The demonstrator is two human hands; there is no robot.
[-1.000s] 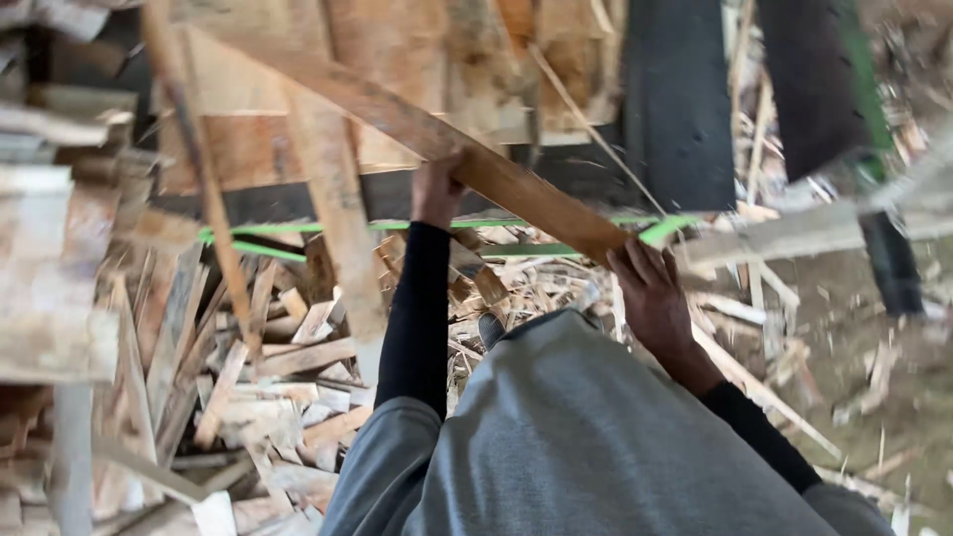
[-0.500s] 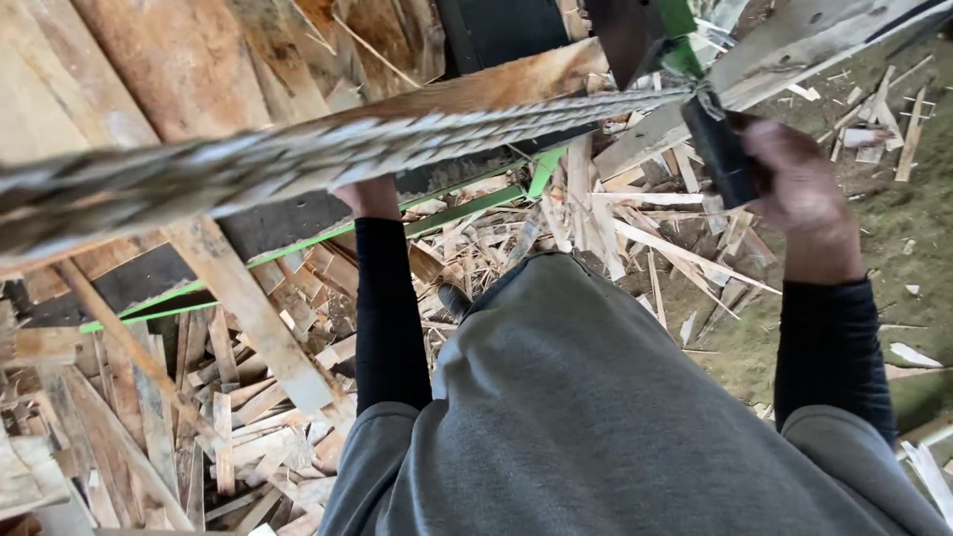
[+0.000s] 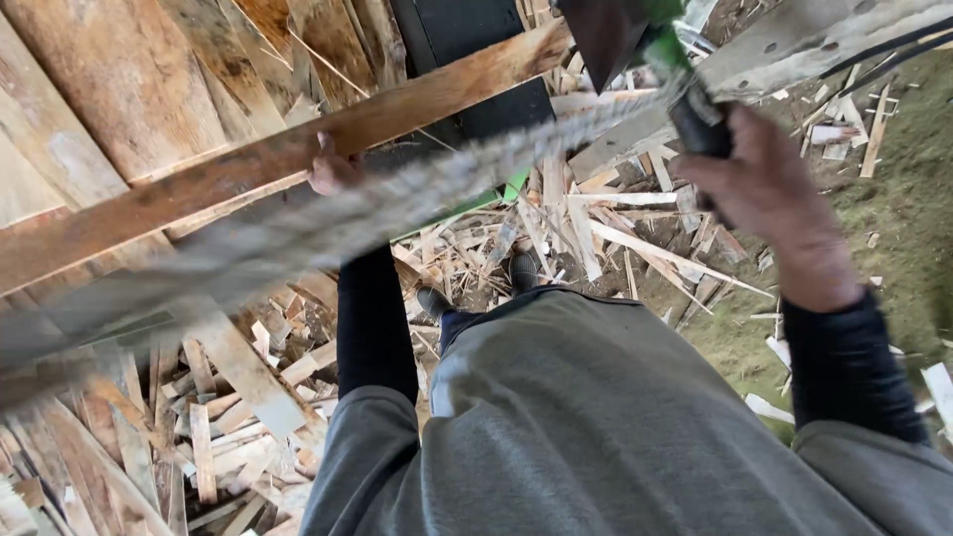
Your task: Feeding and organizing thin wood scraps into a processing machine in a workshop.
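Note:
A long brown wooden plank [image 3: 248,164] slants across the view from the left edge up to the top middle. My left hand [image 3: 333,174] grips its lower edge near the middle. My right hand [image 3: 769,194] is closed around the black handle [image 3: 697,127] of a handsaw. Its long grey toothed blade [image 3: 397,203] is blurred and runs down to the left just below the plank. I cannot tell whether the blade touches the wood. My grey top and dark sleeves fill the lower part of the view.
Stacked weathered boards [image 3: 119,69] lean at the upper left. Splintered wood scraps [image 3: 596,233] cover the ground around my shoes [image 3: 433,300]. A black object with a green part [image 3: 615,30] sits at the top. Grass and dirt [image 3: 893,218] lie to the right.
A second ago my right hand held the plank's end; now it grips the saw handle. The blade has dropped from across the plank to just under it. My left hand stays on the plank.

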